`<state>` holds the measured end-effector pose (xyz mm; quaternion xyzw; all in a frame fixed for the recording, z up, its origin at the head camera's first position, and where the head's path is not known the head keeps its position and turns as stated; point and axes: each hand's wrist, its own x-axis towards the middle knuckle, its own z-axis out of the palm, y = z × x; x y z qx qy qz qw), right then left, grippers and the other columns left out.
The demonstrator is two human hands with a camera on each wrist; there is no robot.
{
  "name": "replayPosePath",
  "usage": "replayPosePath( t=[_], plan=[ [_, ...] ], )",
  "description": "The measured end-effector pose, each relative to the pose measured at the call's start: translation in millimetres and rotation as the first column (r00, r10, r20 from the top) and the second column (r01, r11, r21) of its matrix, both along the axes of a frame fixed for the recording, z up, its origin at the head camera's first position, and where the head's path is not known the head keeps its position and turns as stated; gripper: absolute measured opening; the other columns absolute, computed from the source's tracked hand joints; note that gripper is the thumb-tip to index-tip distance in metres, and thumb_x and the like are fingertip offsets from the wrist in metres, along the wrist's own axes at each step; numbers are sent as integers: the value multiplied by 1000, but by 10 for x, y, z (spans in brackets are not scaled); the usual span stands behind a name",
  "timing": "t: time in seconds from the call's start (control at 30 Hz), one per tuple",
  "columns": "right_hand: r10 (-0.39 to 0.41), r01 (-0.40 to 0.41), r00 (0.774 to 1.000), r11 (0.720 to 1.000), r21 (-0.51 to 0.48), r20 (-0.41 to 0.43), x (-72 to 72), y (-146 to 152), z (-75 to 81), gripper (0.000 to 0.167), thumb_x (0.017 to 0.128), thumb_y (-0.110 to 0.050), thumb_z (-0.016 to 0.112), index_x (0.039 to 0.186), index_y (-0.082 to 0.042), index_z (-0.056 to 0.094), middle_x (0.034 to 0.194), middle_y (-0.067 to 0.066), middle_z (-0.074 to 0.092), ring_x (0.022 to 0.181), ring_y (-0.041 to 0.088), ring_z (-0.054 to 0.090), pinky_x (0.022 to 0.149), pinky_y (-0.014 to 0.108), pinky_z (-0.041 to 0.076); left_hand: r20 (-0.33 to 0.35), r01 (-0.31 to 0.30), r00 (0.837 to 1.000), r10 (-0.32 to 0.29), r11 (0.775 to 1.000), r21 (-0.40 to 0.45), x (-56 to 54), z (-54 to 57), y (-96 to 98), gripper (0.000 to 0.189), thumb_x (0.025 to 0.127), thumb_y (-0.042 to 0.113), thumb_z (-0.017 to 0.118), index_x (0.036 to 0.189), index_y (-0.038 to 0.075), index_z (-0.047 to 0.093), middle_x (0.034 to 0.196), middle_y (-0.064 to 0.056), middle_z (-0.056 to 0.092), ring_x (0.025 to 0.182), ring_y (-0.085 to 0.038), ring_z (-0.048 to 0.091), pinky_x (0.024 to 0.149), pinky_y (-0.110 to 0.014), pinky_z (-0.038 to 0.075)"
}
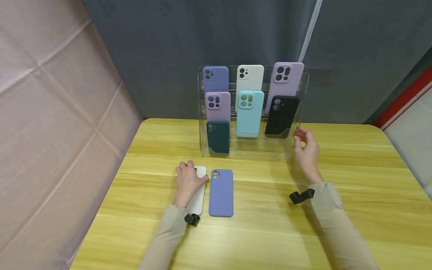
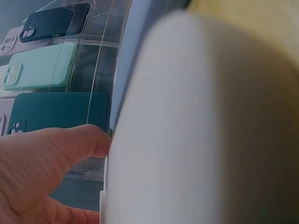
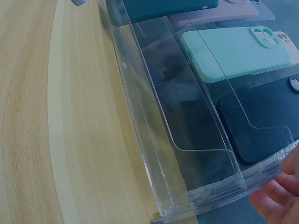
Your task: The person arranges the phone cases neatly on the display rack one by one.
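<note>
My left hand (image 1: 189, 183) lies over a white phone case (image 1: 200, 197) on the table, its thumb at the right edge and its fingers at the upper left. In the left wrist view the same case is a large blurred shape, with the thumb (image 2: 86, 142) at its edge. Beside it a blue-purple phone case (image 1: 221, 193) lies flat, camera cutouts at the top. My right hand (image 1: 306, 152) pinches the right side of a clear stepped display rack (image 1: 260, 154); in the right wrist view its fingertips (image 3: 275, 198) are at the side panel.
The rack holds several upright cases: a dark green one (image 1: 218, 138) low left, a turquoise one (image 1: 249, 116) mid, a black one (image 1: 281, 116) right, and lilac (image 1: 287, 82), white (image 1: 249, 78) and blue (image 1: 216, 79) ones behind. A grey curtain (image 1: 162, 63) hangs behind the wooden table (image 1: 263, 232).
</note>
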<state>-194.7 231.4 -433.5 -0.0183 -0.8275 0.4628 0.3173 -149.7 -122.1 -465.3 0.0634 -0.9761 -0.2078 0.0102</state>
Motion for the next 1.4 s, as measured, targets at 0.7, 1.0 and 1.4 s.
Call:
replayPosePath(
  t=[0.7,1.0,1.4],
  plan=[
    [16,-16,1000,1000,-1,-13,-4,4,2,25,89,7,53,114,9,55,104,23,64,83,-12,48,60,0,39,-209,41,978,-20,994,97,-124,261,141,66,68,39,70,117,-3,55,115,-23,47,100,-37,45,63,-49,51],
    [18,-18,1000,1000,2,-18,4,3,6,25,89,7,53,114,9,55,104,23,64,83,-12,47,60,0,39,-251,74,967,-42,990,120,-183,480,327,67,67,39,72,118,0,55,116,-21,47,103,-35,44,63,-45,51],
    [4,-3,999,999,32,-38,-5,5,-10,25,89,6,54,114,9,55,104,23,65,85,-5,52,61,-1,38,-374,165,923,-91,971,171,-260,703,663,65,68,40,72,120,5,53,119,-17,46,104,-32,45,59,-43,51]
  ],
)
